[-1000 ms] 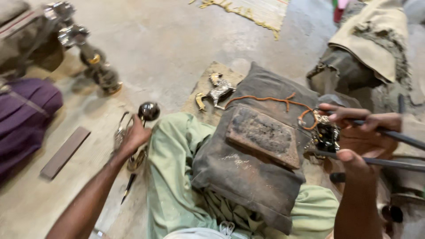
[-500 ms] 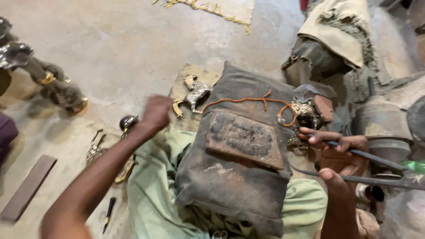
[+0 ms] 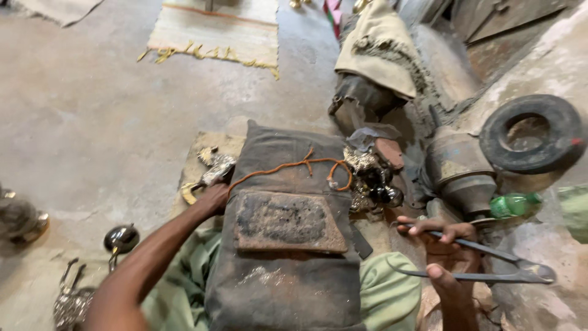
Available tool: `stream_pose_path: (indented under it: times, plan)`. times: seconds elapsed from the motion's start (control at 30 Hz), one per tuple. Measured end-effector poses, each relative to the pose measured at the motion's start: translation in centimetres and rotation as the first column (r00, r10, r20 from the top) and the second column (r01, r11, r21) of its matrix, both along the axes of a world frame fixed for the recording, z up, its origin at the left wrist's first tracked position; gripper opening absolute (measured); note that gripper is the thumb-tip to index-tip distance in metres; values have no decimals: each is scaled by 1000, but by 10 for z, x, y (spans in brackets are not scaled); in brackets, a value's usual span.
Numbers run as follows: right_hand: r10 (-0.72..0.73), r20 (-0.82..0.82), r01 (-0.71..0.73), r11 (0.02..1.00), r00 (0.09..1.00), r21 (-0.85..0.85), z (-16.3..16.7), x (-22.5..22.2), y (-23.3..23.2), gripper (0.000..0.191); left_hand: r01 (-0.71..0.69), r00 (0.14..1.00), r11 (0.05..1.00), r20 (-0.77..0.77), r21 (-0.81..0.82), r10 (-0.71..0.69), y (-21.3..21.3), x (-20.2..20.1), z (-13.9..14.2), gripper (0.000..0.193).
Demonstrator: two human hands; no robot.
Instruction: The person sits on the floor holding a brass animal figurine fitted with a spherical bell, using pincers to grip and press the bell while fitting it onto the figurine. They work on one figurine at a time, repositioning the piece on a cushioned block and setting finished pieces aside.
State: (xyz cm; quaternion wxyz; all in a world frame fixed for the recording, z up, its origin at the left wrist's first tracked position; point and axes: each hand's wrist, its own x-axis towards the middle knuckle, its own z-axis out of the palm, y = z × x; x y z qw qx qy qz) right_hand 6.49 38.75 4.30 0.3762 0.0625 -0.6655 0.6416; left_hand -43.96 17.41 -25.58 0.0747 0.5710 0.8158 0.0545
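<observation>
Bare floor (image 3: 110, 110) open upper left; tyre (image 3: 531, 133), pot (image 3: 458, 164), bottle (image 3: 513, 205) crowd right.

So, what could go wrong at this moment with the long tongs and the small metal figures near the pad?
1. The right hand holds the long tongs open, with tips pointing sideways; they could perhaps knock the green bottle.
2. The left hand touches a small metal figure at the edge of the dark pad; it might tip.
</observation>
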Motion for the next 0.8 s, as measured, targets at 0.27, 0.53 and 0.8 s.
stream_pose_path:
  times: [0.27,0.53,0.8]
  plan:
    - [-49,11,50,996,999,-78,-13,14,5,47,-2,982,996,-190,-89,-15,-62,-40,134,40]
    - [-33,-23,32,998,999,-48,-10,27,-5,47,-168,963,962,-246,-215,113,-136,-35,254,28]
    - [31,-94,-35,999,995,-41,0,21,-23,45,-455,819,888,-359,69,447,-203,-21,313,50]
